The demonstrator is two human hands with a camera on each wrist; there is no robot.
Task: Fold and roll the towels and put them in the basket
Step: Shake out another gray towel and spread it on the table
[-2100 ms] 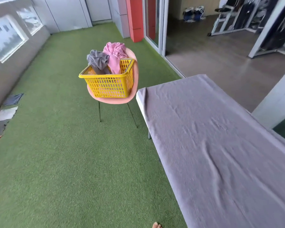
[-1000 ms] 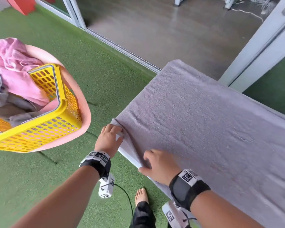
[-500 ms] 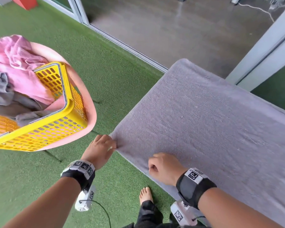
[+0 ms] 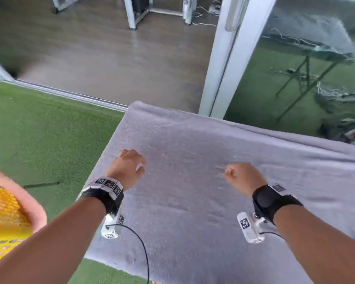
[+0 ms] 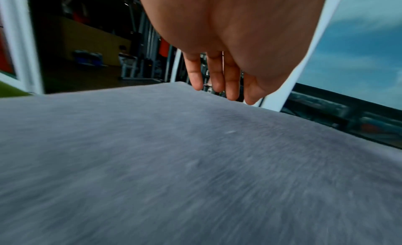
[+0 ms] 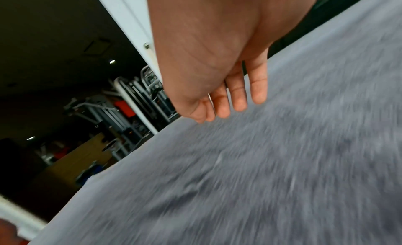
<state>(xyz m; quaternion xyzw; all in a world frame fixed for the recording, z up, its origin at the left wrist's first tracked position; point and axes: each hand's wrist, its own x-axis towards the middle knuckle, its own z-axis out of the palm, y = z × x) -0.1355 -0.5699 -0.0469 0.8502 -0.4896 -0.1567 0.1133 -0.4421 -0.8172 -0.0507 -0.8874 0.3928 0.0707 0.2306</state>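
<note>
A large grey towel [image 4: 193,201] lies spread flat over a table, its far left corner near the door sill. My left hand [image 4: 129,167] hovers over the towel's left part, fingers [image 5: 214,73] hanging loosely and holding nothing. My right hand [image 4: 240,177] is over the towel's middle, about a forearm's length to the right; its fingers [image 6: 237,94] also hang loose with nothing in them. The yellow basket [image 4: 2,212] shows only partly at the left edge, blurred, sitting on a pink chair [image 4: 36,212].
Green artificial turf [image 4: 39,130] covers the floor left of the table. Beyond the table, a white door frame [image 4: 223,68] opens onto a grey-floored room. A cable [image 4: 143,249] hangs from the left wrist camera.
Both hands have let go of the towel's near edge and corner and moved forward over its surface. The head view has swung right, leaving the basket mostly out of frame.
</note>
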